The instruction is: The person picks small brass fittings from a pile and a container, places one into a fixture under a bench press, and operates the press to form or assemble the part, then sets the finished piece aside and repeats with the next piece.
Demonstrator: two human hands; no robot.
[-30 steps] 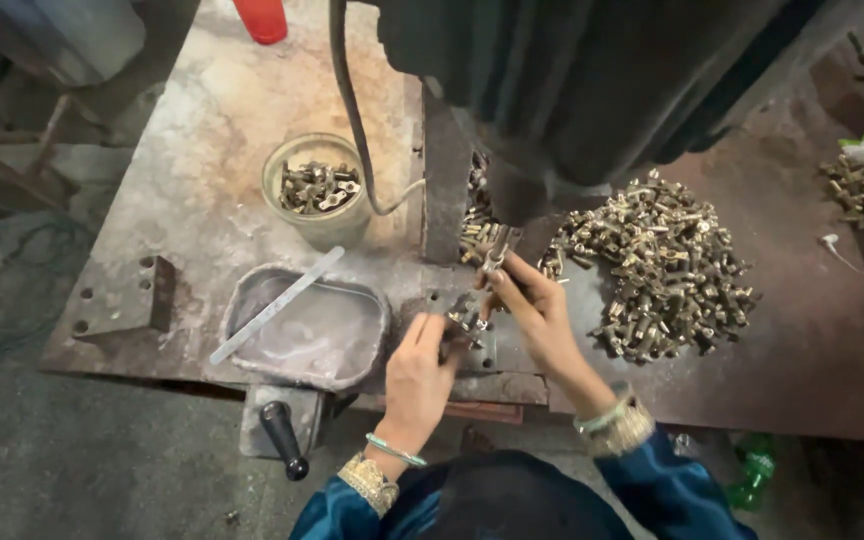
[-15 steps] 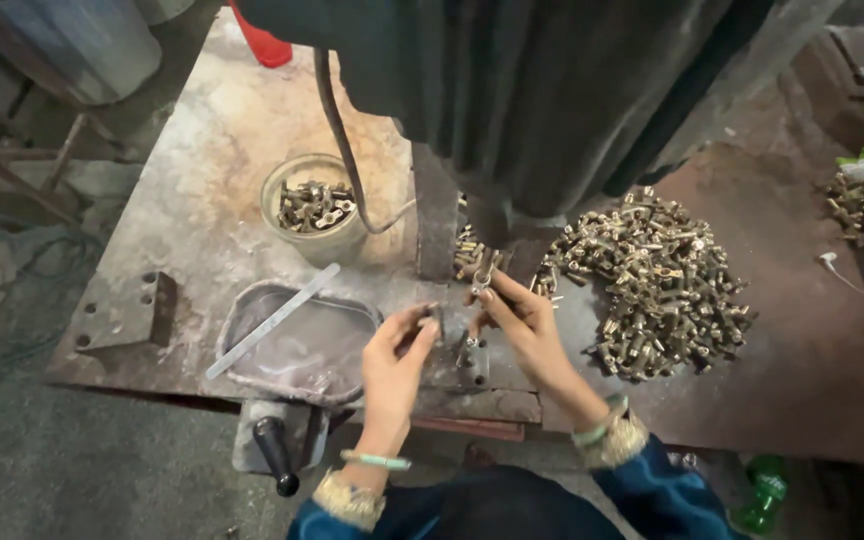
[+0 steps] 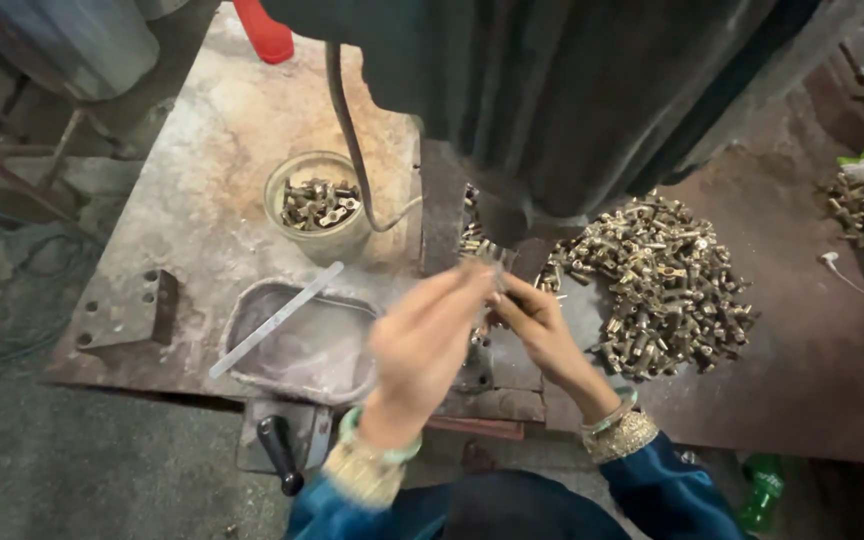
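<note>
My left hand (image 3: 424,335) and my right hand (image 3: 537,330) meet under the dark head of a machine (image 3: 572,100), fingertips together over its small metal work block (image 3: 487,372). Both pinch at a small brass part (image 3: 492,262) between them; the left hand is blurred, and which hand grips the part cannot be told. A big heap of brass fittings (image 3: 662,285) lies just right of my right hand. A round tub (image 3: 317,205) with several of the same parts stands to the upper left.
A shallow grey metal tray (image 3: 297,345) with a flat strip (image 3: 277,320) across it sits left of my hands. A black cable (image 3: 347,130) hangs from the machine. A black lever handle (image 3: 280,455) sticks out at the table's front edge. More fittings (image 3: 857,205) lie far right.
My left hand has risen from the work block to the right hand's fingertips, and both hands now sit higher under the machine head. The camera has moved in closer.
</note>
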